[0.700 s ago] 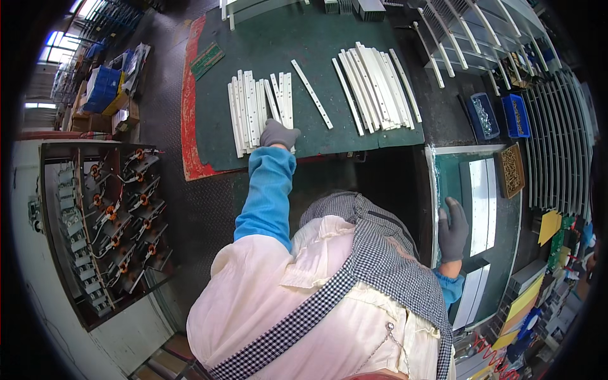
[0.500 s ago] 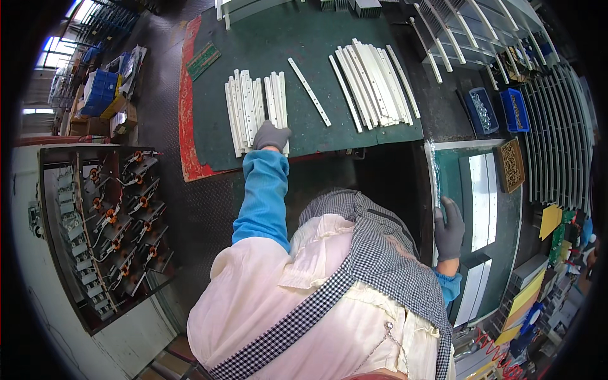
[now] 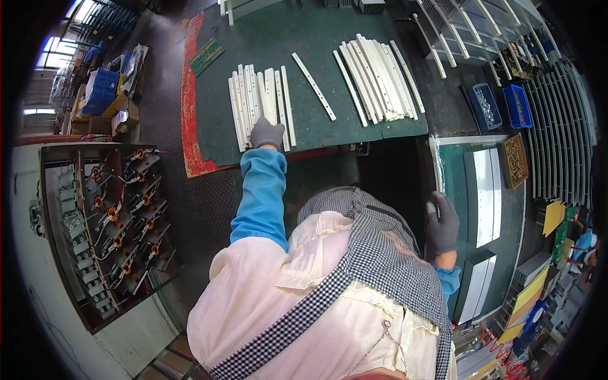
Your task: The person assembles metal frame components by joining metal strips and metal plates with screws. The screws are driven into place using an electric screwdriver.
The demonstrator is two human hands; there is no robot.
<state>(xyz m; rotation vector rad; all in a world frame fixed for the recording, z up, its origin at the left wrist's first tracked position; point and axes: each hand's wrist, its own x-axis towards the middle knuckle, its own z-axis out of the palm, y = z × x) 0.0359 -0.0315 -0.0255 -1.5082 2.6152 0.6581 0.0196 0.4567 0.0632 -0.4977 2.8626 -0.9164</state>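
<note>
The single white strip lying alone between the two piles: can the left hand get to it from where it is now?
Probably yes. The left hand rests on the near end of the left pile of strips, and the single white strip lies just to its right on the green mat, with only bare mat around it.

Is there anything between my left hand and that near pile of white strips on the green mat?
Nothing visible. The left hand already rests on the near end of the white strips on the green mat, with no object between them.
</note>
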